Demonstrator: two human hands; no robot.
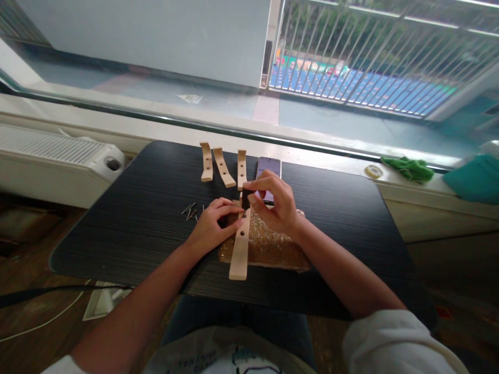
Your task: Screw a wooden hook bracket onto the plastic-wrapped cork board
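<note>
A pale wooden hook piece with drilled holes lies lengthwise over a brown, pitted block in clear wrap. My left hand is closed on the wooden piece from the left, fingertips near its upper hole. Between the thumb and fingers of my right hand is a small dark piece, held against the upper part of the wood; its exact kind I cannot make out. The far end of the wooden piece is partly hidden by my fingers.
Three similar wooden hooks lie at the table's far side. Several screws or nails are left of my left hand. A lit phone sits behind my right hand. A green cloth rests on the windowsill, and a radiator stands at left.
</note>
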